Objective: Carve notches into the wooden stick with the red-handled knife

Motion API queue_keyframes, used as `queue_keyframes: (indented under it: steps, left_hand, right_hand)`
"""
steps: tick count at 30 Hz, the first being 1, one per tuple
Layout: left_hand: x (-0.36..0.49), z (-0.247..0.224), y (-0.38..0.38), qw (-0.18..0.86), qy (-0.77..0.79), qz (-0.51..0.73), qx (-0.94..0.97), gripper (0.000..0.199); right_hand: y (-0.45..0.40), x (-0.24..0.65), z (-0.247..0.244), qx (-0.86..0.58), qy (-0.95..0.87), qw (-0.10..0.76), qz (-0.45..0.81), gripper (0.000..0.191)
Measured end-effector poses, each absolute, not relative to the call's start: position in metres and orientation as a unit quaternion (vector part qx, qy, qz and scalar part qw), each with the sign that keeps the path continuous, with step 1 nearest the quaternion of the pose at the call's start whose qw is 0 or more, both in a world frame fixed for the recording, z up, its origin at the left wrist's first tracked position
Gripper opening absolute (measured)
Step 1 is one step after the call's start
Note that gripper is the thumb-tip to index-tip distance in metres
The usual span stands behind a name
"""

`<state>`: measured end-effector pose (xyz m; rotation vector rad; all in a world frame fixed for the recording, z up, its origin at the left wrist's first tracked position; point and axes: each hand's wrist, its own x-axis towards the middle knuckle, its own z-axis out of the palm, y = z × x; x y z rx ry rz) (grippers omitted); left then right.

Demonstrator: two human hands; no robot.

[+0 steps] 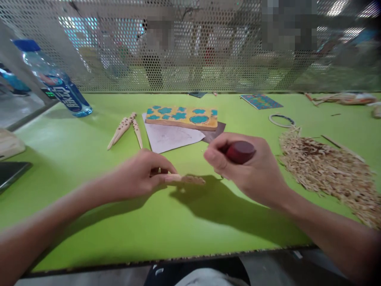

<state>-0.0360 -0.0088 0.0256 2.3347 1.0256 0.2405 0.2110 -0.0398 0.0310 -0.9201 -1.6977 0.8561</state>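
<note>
Pinched between the fingers and thumb of my left hand (pixel 149 171) is a small carved wooden piece (pixel 192 180), its knobbly end pointing right above the green tabletop. My right hand (pixel 247 171) is wrapped round the dark red handle (pixel 240 152) of a hand tool. A thin dark tip shows below that fist, apart from the wooden piece; the rest of the tool is hidden. Beyond my left hand lie similar carved wooden pieces (pixel 125 127) with holes or notches. Behind both hands, a yellow block with blue patches (pixel 181 116) rests on a sheet of paper (pixel 169 139).
A pile of wood shavings (pixel 324 171) spreads at the right, beside a ring (pixel 282 120). A water bottle (pixel 61 85) stands at the back left. Perforated metal mesh (pixel 190 59) closes off the table's far side. A dark flat object (pixel 12 174) lies at the left edge.
</note>
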Motion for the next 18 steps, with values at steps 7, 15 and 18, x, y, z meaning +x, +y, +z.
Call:
queue_keyframes:
  steps: [7, 15, 18]
  left_hand:
    - [-0.040, 0.039, -0.009, 0.324, 0.408, 0.143, 0.842, 0.019]
    - [-0.039, 0.028, -0.003, 0.470, 0.452, 0.366, 0.664, 0.037]
    - [-0.029, 0.020, -0.009, 0.510, 0.448, 0.381, 0.628, 0.045]
  right_hand:
    - [-0.038, 0.212, 0.026, -0.394, -0.857, 0.259, 0.208, 0.006]
    - [-0.037, 0.212, 0.014, -0.406, -0.842, 0.181, 0.306, 0.009]
    - [-0.042, 0.207, 0.018, -0.402, -0.818, 0.193, 0.364, 0.016]
